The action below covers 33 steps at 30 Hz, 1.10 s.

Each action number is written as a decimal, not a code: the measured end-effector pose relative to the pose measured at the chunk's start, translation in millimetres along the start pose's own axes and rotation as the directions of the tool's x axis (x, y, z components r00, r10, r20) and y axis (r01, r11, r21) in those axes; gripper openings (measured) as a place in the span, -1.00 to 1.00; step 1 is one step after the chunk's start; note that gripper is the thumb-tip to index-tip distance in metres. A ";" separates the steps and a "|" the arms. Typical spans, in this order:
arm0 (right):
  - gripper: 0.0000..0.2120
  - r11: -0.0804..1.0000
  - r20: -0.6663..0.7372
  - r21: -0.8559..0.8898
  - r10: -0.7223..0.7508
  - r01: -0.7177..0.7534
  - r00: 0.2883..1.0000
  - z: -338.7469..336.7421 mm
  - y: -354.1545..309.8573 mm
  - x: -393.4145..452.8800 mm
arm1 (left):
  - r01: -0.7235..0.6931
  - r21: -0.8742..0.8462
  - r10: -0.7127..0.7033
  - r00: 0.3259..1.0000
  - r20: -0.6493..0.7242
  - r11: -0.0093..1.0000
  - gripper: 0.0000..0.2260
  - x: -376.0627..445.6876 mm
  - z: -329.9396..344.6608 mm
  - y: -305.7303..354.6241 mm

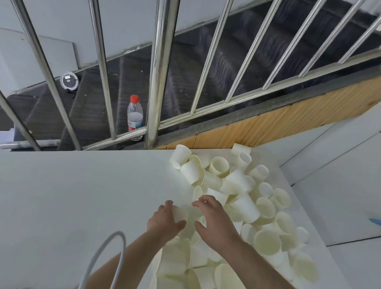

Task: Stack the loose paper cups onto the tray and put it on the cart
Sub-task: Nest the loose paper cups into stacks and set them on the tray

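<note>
Cups lie heaped along the right of the white table — mostly on their sides. At the heap's near edge the left hand grips one cup; the right hand hovers beside it, fingers loosely spread (holding nothing). Beyond the railing stands a bottle.

A building's stairwell landing: steel railing over dark stairs (bottle on one), a white table.

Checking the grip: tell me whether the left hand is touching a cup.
Touching. The head view shows the left hand with thumb and fingers curled round a paper cup.
</note>
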State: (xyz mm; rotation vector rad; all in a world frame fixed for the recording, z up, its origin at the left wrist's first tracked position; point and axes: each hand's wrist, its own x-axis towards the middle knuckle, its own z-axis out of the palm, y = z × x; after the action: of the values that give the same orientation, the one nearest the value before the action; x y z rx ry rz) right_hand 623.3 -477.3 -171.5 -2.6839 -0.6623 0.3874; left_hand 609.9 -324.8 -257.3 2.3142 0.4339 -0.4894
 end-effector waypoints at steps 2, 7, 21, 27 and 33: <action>-0.53 1.000 0.004 0.006 -0.001 0.001 1.000 1.3 -0.2 4.0 | -0.012 -0.061 0.011 1.000 -0.005 0.998 -0.39 -0.5 -1.2 -2.3; -0.44 1.000 0.025 0.030 0.003 -0.004 1.000 4.0 -3.9 13.1 | -0.040 -0.417 -0.010 0.993 -0.117 0.908 -0.37 -8.2 -18.1 -12.3; -0.46 0.944 0.064 0.324 0.037 -0.056 0.997 10.9 -38.2 22.7 | -0.204 -0.638 0.067 0.970 -0.232 0.742 -0.23 -53.7 -66.4 -9.0; -0.40 0.968 0.079 0.252 -0.038 0.017 0.996 11.3 -39.2 16.5 | -0.173 -0.476 0.020 0.951 -0.309 0.862 -0.35 -59.5 -68.2 -12.8; -0.44 0.994 0.136 0.074 -0.095 0.086 0.986 12.0 -32.1 8.3 | -0.037 -0.077 0.012 0.953 -0.303 0.996 -0.33 -74.6 -69.7 -40.4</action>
State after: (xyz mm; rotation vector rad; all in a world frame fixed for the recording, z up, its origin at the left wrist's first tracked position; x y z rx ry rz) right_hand 613.6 -443.4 -171.2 -2.5688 -0.7932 0.5662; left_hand 542.5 -259.9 -199.8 2.3168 0.5595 -0.1002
